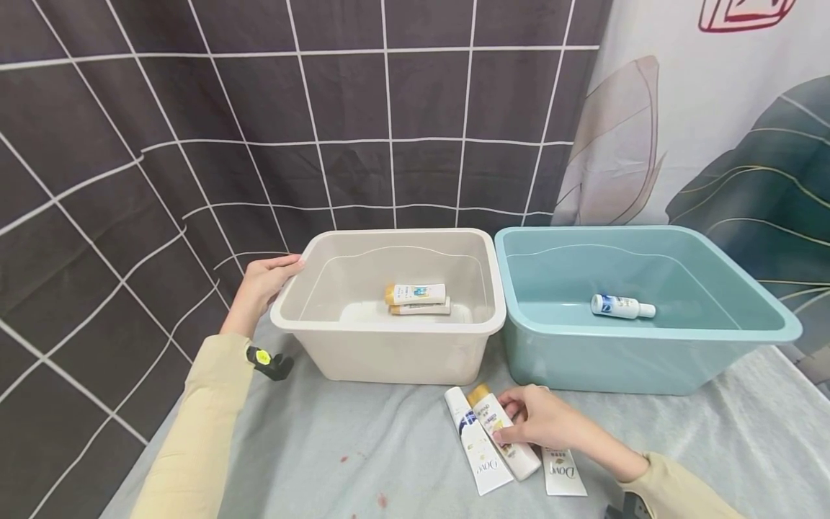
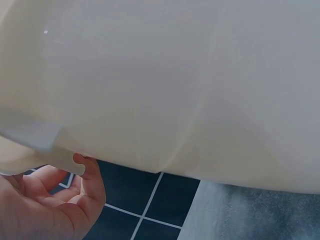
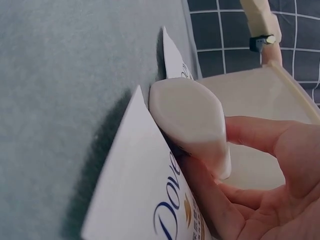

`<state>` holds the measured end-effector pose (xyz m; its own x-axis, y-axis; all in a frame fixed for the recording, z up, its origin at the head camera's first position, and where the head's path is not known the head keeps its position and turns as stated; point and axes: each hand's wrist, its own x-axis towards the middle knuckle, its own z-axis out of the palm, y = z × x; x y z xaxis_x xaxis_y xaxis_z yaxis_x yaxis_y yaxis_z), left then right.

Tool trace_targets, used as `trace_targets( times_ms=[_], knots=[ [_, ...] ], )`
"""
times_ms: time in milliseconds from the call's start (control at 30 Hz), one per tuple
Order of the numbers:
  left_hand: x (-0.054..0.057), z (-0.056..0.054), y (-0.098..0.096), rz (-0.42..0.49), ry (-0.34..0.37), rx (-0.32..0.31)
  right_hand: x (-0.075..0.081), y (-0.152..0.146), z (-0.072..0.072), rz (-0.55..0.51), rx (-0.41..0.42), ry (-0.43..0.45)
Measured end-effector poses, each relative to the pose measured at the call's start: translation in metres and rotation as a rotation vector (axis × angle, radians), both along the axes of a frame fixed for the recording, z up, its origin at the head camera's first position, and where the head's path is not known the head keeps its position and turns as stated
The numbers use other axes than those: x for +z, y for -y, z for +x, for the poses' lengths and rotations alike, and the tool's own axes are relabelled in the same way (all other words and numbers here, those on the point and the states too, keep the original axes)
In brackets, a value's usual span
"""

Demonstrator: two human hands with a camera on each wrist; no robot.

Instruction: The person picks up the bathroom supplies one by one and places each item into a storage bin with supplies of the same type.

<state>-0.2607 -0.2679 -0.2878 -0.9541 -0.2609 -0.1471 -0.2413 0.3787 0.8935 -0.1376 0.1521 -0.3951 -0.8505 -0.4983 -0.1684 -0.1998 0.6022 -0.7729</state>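
Note:
My right hand (image 1: 547, 422) pinches a white bottle with a yellow cap (image 1: 512, 447) between thumb and fingers, low over the cloth. In the right wrist view the base of this bottle (image 3: 182, 107) faces the camera. On its left lies a white Dove tube (image 1: 483, 458). Another Dove tube (image 1: 563, 476) lies to its right, partly covered by the hand. At the far left my left hand (image 1: 262, 285) holds the rim of a beige tub (image 1: 389, 353). The left wrist view shows the fingers of that hand (image 2: 65, 205) curled at the tub's edge.
Inside the beige tub lie two yellow-capped containers, a white bottle (image 1: 424, 293) on top of a slimmer one (image 1: 424, 308). A blue tub (image 1: 603, 364) stands against it on the right, with a blue-and-white bottle (image 1: 619, 306) inside. Grey cloth (image 1: 363, 447) covers the table; a gridded curtain (image 1: 350, 94) hangs behind.

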Motion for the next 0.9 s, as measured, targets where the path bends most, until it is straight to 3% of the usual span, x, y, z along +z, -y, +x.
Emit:
trace_targets(
  times_ms=[900],
  knots=[
    [-0.001, 0.0, 0.001, 0.018, -0.023, -0.021, 0.012, 0.0, 0.004, -0.021, -0.038, -0.067]
  ],
)
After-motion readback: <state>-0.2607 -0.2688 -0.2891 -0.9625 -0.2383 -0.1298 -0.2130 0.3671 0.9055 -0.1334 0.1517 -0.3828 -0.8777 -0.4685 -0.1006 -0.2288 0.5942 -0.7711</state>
